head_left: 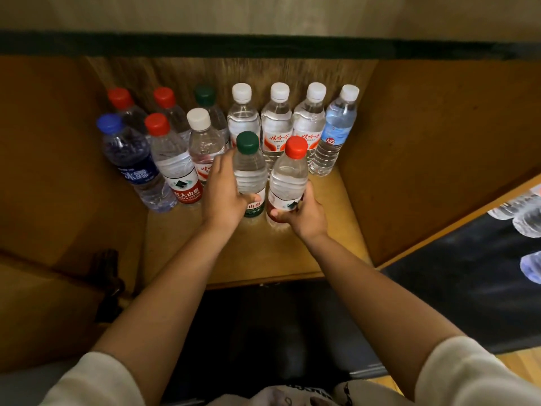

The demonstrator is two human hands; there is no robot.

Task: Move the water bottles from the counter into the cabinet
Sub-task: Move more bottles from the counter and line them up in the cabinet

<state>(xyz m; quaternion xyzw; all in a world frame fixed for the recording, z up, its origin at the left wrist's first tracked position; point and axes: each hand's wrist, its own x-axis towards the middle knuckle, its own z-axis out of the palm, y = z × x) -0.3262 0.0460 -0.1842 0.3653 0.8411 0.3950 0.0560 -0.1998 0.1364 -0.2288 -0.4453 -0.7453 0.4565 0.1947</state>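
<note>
Both my hands reach into an open wooden cabinet (pixel 254 253). My left hand (pixel 224 194) is wrapped around a green-capped water bottle (pixel 250 168) standing upright on the cabinet floor. Just to its right, my right hand (pixel 304 213) grips the lower part of a red-capped water bottle (pixel 289 177), also upright. Behind them stand several more bottles in two rows: a blue-capped one (pixel 128 159) and a red-capped one (pixel 172 162) at front left, white-capped ones (pixel 276 121) along the back.
The cabinet's open doors flank the opening, left door (pixel 58 171) and right door (pixel 439 156). Beyond the right door, more plastic bottles (pixel 524 218) lie at the right edge on a dark surface. A dark hinge (pixel 106 282) sits at lower left.
</note>
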